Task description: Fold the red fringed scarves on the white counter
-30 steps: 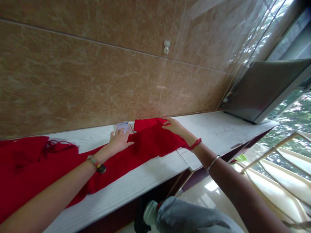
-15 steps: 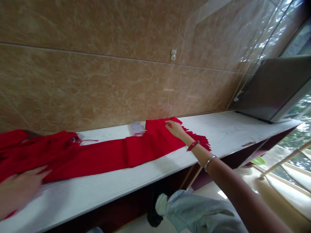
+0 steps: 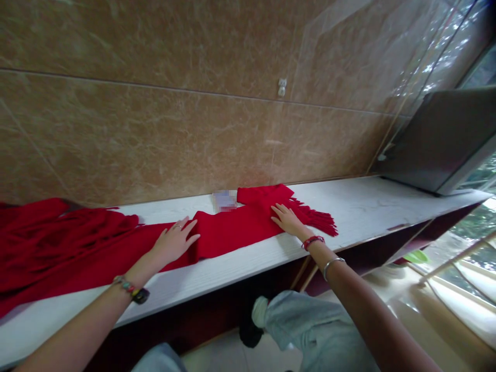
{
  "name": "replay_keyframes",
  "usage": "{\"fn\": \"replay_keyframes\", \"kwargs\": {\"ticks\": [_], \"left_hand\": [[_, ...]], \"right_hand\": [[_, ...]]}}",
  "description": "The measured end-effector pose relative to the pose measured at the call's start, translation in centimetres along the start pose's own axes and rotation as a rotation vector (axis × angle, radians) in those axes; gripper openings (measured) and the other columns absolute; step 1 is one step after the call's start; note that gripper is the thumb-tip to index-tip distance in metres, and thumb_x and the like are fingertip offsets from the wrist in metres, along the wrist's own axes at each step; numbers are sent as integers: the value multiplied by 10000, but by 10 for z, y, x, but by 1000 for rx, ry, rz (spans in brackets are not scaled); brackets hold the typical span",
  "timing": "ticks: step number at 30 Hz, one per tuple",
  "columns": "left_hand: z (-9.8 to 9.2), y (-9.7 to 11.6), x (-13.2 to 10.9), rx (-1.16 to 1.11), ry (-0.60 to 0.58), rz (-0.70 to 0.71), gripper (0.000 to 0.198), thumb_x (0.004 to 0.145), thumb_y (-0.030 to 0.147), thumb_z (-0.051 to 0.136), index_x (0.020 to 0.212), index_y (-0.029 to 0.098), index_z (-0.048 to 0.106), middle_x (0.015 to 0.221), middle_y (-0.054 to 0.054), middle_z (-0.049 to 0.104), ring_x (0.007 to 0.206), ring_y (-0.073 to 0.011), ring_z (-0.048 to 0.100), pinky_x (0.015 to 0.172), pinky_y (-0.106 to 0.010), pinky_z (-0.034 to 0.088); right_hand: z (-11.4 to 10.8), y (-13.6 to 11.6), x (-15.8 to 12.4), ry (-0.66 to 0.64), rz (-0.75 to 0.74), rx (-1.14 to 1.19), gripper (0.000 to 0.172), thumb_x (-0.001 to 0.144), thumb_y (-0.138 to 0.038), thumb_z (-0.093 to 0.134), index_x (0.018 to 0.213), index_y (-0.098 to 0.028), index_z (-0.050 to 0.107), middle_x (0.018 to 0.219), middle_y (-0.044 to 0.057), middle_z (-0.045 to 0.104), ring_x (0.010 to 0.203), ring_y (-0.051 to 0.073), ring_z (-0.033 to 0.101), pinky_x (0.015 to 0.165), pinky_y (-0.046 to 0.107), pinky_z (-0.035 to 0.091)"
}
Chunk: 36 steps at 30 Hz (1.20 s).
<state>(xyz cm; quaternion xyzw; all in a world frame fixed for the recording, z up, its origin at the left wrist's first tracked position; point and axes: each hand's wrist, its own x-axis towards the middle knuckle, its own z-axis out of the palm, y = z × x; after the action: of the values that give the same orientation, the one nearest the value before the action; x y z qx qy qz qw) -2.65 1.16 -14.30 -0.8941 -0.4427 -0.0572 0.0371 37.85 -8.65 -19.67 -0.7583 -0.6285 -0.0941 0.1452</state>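
Observation:
A long red scarf [image 3: 232, 230] lies stretched along a white counter [image 3: 360, 206], its fringed end [image 3: 315, 217] at the right and a bunched heap [image 3: 46, 235] at the left. My left hand [image 3: 174, 240] rests flat on the scarf's middle, fingers spread and open. My right hand [image 3: 287, 219] lies flat on the scarf near the fringe, fingers stretched out. Neither hand grips anything.
A phone [image 3: 223, 200] lies on the counter against the brown marble wall [image 3: 194, 134], just behind the scarf. A grey open window panel [image 3: 437, 144] hangs over the counter's right end. My knee in grey trousers [image 3: 306, 325] is below the counter edge.
My left hand has come back from the far left onto the scarf's middle. My right hand slid from the scarf's back edge toward the front. The scarf lies flatter, its fringe now showing.

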Motion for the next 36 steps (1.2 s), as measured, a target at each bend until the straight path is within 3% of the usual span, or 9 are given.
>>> {"fn": "replay_keyframes", "kwargs": {"ticks": [3,7,10,13,16,21,27,32,36], "left_hand": [[25,-4,29,2,-117,-118,571,854,507,266,1366,256,234,1441,-69,177,1299,-315,167,981,-546,210],[38,-47,12,29,-121,-147,585,852,500,254,1369,227,234,1439,-90,165,1304,-310,140,1010,-499,182],[32,-58,2,45,-136,-94,568,867,433,249,1364,157,252,1424,-146,186,1299,-305,164,1010,-460,212],[19,-38,7,55,-151,-63,549,871,388,270,1349,118,286,1412,-180,211,1292,-306,190,1007,-452,222],[4,-2,19,42,-66,77,531,880,370,286,1336,100,308,1414,-182,206,1295,-286,192,1018,-416,217],[5,41,39,-24,11,275,564,876,450,308,1352,148,277,1436,-124,172,1314,-262,132,1032,-408,190],[35,33,48,-45,-147,208,584,862,508,274,1361,207,258,1433,-77,188,1314,-257,135,1037,-437,154],[37,27,48,-118,-142,189,584,846,514,289,1357,231,268,1438,-65,179,1311,-261,150,1027,-449,178],[29,22,74,-183,-113,171,555,838,442,325,1309,152,368,1403,-115,277,1282,-255,241,1020,-385,217]], "right_hand": [[2,-1,-4,6,16,-34,481,887,-360,312,1328,-167,331,1392,125,308,1271,286,260,994,501,253],[2,-4,-11,20,19,-51,465,894,-330,297,1325,-159,334,1387,128,317,1263,274,278,989,487,270],[-2,-6,-14,24,27,-55,452,890,-293,308,1318,-152,345,1377,145,330,1252,284,298,978,502,278],[-14,-16,-9,24,18,-59,437,868,-242,353,1288,-130,391,1357,169,352,1244,315,300,969,536,266],[-31,-47,1,47,-40,-54,445,855,-246,389,1280,-114,401,1373,164,325,1279,301,229,1009,518,209],[-36,-122,-4,39,-472,118,464,882,-358,357,1305,-167,371,1376,122,339,1289,237,230,1019,469,232],[-15,-143,-26,-182,-501,134,480,909,-410,255,1334,-195,318,1380,94,341,1274,236,268,1004,501,239],[-25,-132,-28,-74,-500,159,444,872,-367,400,1271,-172,418,1324,110,421,1241,213,325,1021,449,250],[-43,-121,-34,12,-641,45,296,839,-277,498,1111,-170,547,1101,99,585,1043,195,499,901,363,391]]}}
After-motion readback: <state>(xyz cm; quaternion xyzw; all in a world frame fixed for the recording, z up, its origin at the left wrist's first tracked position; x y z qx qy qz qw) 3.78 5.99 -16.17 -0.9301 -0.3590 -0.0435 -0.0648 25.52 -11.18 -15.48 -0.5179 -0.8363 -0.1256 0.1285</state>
